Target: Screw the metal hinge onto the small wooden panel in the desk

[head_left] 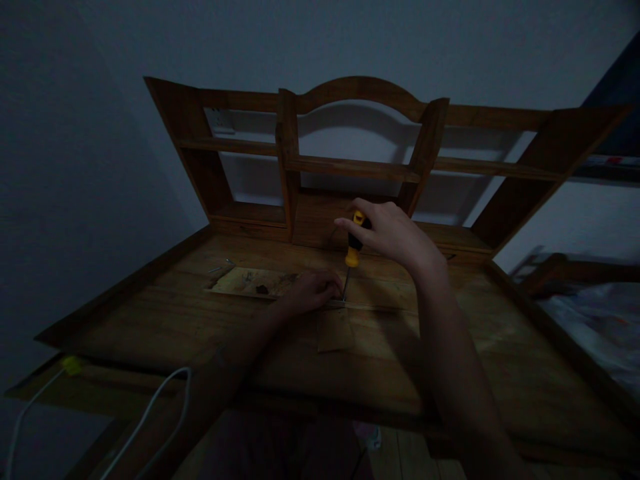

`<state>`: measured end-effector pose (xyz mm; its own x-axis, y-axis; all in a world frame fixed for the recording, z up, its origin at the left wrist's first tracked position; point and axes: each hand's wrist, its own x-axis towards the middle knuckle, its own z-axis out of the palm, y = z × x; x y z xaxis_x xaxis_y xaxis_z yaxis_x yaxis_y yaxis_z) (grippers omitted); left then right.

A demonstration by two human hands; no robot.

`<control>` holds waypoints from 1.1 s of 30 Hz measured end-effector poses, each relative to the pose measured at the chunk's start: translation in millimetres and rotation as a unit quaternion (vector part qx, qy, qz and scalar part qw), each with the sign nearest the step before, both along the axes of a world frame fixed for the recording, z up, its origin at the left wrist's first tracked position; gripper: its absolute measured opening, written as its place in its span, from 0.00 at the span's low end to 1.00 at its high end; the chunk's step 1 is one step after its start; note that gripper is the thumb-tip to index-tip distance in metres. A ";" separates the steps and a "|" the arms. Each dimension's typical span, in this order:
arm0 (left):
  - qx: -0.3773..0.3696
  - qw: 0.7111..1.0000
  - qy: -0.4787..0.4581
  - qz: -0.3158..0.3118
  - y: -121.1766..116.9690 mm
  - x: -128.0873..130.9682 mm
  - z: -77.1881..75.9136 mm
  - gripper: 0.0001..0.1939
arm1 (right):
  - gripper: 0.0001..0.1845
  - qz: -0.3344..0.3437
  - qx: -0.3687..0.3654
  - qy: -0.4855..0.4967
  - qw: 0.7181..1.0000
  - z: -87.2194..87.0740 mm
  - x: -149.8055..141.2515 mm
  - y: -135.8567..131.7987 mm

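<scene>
A screwdriver with a yellow and black handle stands nearly upright in the middle of the desk. My right hand is closed around the top of its handle. The metal shaft points down to a thin wooden strip on the desktop, close to the fingers of my left hand. Those fingers are curled together low on the wood beside the tip; what they pinch is too dark to make out. A pale wooden board with dark stains lies left of my left hand. Just in front of the tip lies a small flat square piece.
A wooden shelf unit rises along the back of the desk. Small metal pieces lie beyond the stained board. A white cable loops at the front left. A bed with plastic-looking covering stands at right. The room is dim.
</scene>
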<state>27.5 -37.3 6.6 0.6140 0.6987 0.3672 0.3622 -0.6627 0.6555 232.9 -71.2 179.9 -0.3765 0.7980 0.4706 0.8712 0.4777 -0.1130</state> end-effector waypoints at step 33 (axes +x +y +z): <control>0.001 1.000 0.008 0.012 0.6 0.1 0.5 0.10 | 0.14 -0.010 -0.001 0.006 1.000 8.5 5.4 -4.2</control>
<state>27.7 -36.7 7.1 0.6032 0.7125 0.3583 0.3888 -0.6550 0.6480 238.3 -75.4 188.3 -0.3550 0.8062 0.4733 0.8789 0.4603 -0.1248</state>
